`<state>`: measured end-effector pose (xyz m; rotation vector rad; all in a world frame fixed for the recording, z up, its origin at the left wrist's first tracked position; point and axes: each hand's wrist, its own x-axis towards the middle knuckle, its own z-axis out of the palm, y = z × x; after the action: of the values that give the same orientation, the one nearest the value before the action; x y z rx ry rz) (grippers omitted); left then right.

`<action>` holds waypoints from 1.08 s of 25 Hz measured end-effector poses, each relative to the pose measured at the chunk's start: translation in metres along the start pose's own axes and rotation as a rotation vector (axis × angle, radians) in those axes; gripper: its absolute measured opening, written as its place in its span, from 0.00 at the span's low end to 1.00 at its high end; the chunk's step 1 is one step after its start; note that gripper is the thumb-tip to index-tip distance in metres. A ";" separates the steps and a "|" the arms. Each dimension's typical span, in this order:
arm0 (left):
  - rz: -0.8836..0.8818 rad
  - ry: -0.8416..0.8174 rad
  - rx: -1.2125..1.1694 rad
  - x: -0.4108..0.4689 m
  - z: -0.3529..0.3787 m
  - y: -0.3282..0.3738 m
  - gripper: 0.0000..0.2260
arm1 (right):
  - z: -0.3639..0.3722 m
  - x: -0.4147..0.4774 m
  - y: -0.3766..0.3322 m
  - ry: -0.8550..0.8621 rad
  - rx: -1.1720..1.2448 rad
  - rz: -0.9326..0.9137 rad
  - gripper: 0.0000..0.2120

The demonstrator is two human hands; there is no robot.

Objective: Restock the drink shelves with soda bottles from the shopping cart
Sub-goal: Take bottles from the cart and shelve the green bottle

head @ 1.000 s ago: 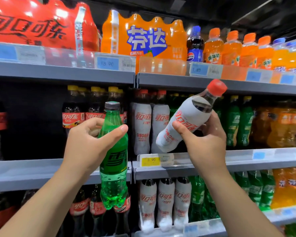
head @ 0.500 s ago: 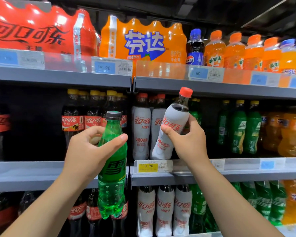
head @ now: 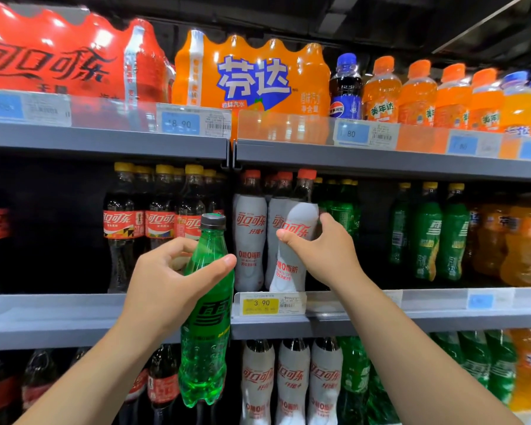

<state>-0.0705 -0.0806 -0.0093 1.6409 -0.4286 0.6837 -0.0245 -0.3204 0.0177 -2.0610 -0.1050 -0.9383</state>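
Right grip wraps the white cola bottle, base at the front of the middle shelf, touching matching white bottles: like with like. Left grip clasps the green bottle, parked clear, likely next.

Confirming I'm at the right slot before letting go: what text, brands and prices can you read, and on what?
"可口可乐": white bottle in the right hand.
"雪": green bottle in the left hand.
"3.90": yellow tag below the white bottle.
"18.90": blue tag.
"芬达": orange multipack.
"美年达": orange bottle.
Remaining blue tags: too blurred.
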 end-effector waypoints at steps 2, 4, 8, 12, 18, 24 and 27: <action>0.002 -0.009 -0.004 0.000 0.001 -0.001 0.18 | 0.004 0.006 0.000 -0.028 -0.038 0.031 0.18; 0.003 -0.013 -0.014 0.000 0.003 -0.002 0.20 | 0.010 0.009 -0.002 -0.037 -0.066 0.038 0.21; -0.003 -0.012 -0.013 -0.001 0.005 -0.005 0.16 | 0.016 0.003 0.005 -0.020 -0.060 0.066 0.26; -0.014 -0.008 -0.005 -0.002 0.003 -0.009 0.15 | 0.012 -0.016 0.025 -0.232 -0.135 0.146 0.24; -0.016 0.005 0.001 0.000 0.002 -0.011 0.15 | 0.017 -0.016 0.018 -0.252 -0.203 0.095 0.21; -0.017 -0.002 0.023 0.005 -0.007 -0.015 0.17 | 0.044 -0.019 0.003 -0.237 -0.248 0.043 0.27; -0.028 0.003 0.012 0.006 -0.009 -0.016 0.19 | 0.044 -0.020 -0.001 -0.280 -0.244 0.053 0.27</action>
<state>-0.0573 -0.0687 -0.0165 1.6541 -0.3993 0.6696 -0.0139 -0.2831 -0.0111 -2.4010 -0.0866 -0.6513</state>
